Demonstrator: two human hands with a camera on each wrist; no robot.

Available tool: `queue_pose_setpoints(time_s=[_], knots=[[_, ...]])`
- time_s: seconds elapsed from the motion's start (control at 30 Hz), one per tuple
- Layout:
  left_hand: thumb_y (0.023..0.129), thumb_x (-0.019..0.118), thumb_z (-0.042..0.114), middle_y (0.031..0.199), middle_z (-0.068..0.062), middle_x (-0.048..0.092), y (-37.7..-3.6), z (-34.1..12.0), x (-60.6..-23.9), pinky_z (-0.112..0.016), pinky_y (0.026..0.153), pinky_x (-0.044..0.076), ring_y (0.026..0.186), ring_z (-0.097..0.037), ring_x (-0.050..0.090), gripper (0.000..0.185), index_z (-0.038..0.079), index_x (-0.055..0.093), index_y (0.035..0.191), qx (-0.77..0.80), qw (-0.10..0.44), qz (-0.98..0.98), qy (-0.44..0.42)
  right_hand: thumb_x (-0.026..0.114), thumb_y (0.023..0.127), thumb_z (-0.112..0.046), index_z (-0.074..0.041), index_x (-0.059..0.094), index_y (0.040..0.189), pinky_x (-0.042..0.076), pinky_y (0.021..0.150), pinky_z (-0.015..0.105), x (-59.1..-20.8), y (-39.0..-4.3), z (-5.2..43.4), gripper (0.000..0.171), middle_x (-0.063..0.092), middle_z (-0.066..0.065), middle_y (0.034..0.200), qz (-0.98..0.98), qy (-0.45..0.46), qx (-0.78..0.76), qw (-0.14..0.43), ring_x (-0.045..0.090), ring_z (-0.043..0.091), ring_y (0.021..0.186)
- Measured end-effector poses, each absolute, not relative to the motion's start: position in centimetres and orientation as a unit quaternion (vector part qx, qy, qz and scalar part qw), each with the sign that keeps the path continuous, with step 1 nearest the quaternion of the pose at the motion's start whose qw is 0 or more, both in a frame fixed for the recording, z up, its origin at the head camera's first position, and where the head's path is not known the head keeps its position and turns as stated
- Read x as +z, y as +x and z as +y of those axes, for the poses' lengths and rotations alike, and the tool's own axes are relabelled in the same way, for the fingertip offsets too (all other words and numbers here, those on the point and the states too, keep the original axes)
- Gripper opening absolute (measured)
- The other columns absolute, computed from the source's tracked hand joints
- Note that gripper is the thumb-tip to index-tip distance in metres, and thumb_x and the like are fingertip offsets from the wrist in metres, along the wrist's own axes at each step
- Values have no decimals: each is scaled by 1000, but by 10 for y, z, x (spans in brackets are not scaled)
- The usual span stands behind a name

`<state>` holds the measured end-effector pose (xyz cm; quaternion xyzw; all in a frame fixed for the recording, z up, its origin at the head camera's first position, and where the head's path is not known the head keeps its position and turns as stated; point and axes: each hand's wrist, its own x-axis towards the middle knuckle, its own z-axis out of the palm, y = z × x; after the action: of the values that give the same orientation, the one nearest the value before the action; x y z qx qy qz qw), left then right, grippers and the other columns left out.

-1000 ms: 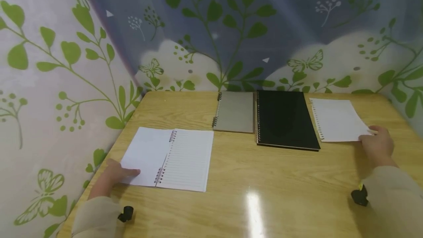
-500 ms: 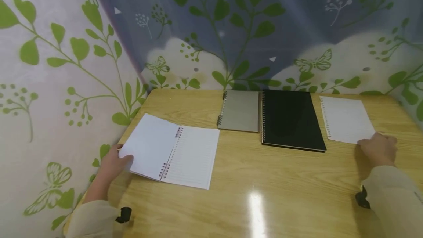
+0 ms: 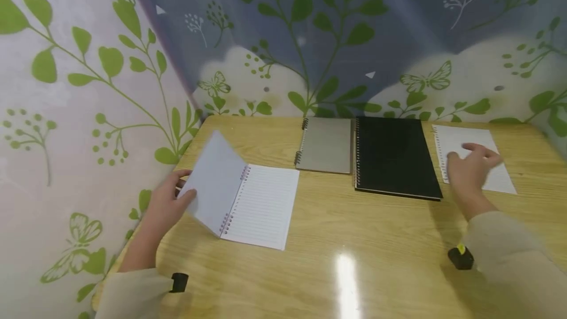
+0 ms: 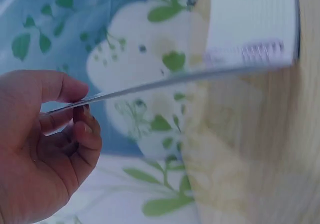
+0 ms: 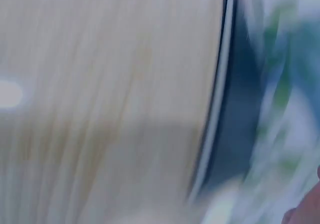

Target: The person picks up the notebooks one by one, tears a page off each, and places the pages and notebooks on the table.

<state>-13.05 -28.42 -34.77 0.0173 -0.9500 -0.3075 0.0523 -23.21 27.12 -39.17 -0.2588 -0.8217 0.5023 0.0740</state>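
An open spiral notebook (image 3: 262, 206) with lined pages lies at the left of the table. My left hand (image 3: 166, 208) pinches the outer edge of its left cover (image 3: 217, 181), which stands tilted up off the wood. The left wrist view shows the thumb on one side of that cover (image 4: 150, 86) and curled fingers on the other. My right hand (image 3: 471, 171) is over a loose white sheet (image 3: 469, 137) with punched holes and holds nothing; its fingers are loosely bent. Only a bit of the right hand (image 5: 306, 209) shows in the blurred right wrist view.
A grey spiral notebook (image 3: 325, 144) and a larger black spiral notebook (image 3: 394, 159) lie closed side by side at the back of the wooden table (image 3: 310, 279). Behind them rises a leaf-patterned wall (image 3: 266, 14); another patterned wall (image 3: 66, 112) borders the left.
My left hand has raised the notebook's left cover from lying flat to a steep tilt. My right hand has let go of the white sheet's corner and moved left over it.
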Motion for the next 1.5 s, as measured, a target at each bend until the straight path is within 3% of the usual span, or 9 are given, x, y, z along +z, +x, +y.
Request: queue_pose_setpoints(time_s=[0.1, 0.3, 0.43, 0.6, 0.7, 0.8, 1.03, 1.23, 1.5], knots=[[91, 49, 15, 110, -18, 58, -128, -268, -344, -28, 60, 46, 80, -22, 59, 45, 7, 40, 134, -317, 44, -947, -4, 45, 93, -20, -5, 49, 120, 36, 71, 28, -384, -227, 210, 31, 18, 14, 133, -861, -110, 491, 79, 39, 16, 85], [89, 50, 15, 116, -15, 61, -123, -232, -350, -26, 61, 48, 88, -23, 62, 46, 9, 42, 134, -312, 43, -948, -53, 46, 96, -15, -2, 53, 120, 44, 82, 40, -388, -208, 115, 28, 45, 21, 129, -851, 146, 503, -46, 51, 31, 101], [87, 52, 13, 112, -9, 64, -122, -210, -357, -23, 58, 46, 83, -17, 61, 45, 9, 46, 132, -305, 65, -946, -85, 43, 98, -21, -3, 44, 132, 41, 97, 49, -396, -198, 68, 39, 49, 22, 132, -776, 230, 567, -150, 49, 34, 120], [84, 58, 14, 106, -3, 66, -121, -187, -368, -22, 62, 46, 81, -11, 59, 44, 8, 52, 127, -264, 73, -956, -109, 37, 100, -28, -14, 28, 145, 40, 97, 51, -396, -189, 30, 47, 42, 21, 140, -717, 250, 613, -220, 48, 33, 123], [83, 62, 19, 110, -4, 65, -119, -177, -376, -27, 68, 49, 84, -13, 60, 45, 7, 53, 125, -237, 53, -962, -125, 36, 100, -30, -16, 29, 145, 43, 95, 47, -396, -186, 20, 48, 43, 16, 141, -734, 244, 598, -211, 50, 31, 121], [83, 65, 27, 118, -7, 60, -117, -172, -387, -35, 82, 50, 99, -20, 60, 48, 6, 54, 126, -204, 31, -967, -150, 40, 99, -31, -11, 37, 141, 44, 96, 44, -400, -184, 16, 47, 48, 15, 137, -775, 228, 559, -185, 53, 30, 118], [78, 68, 44, 134, -15, 45, -116, -171, -417, -52, 103, 34, 126, -35, 39, 64, 13, 51, 130, -155, -11, -969, -192, 45, 97, -23, -1, 46, 133, 38, 103, 44, -425, -183, 17, 42, 50, 17, 134, -842, 196, 480, -151, 50, 32, 122], [78, 66, 48, 149, -22, 23, -118, -169, -428, -67, 103, 20, 137, -46, 16, 70, 23, 42, 138, -153, -110, -972, -143, 52, 92, -18, 0, 52, 128, 40, 99, 45, -442, -181, 16, 41, 55, 18, 122, -899, 245, 353, -85, 50, 33, 114], [76, 70, 43, 149, -23, 20, -120, -170, -425, -69, 101, 21, 137, -45, 16, 70, 21, 44, 137, -169, -130, -970, -116, 52, 90, -22, -7, 49, 133, 38, 93, 47, -443, -173, 8, 46, 45, 15, 127, -937, 270, 213, -56, 40, 31, 115]])
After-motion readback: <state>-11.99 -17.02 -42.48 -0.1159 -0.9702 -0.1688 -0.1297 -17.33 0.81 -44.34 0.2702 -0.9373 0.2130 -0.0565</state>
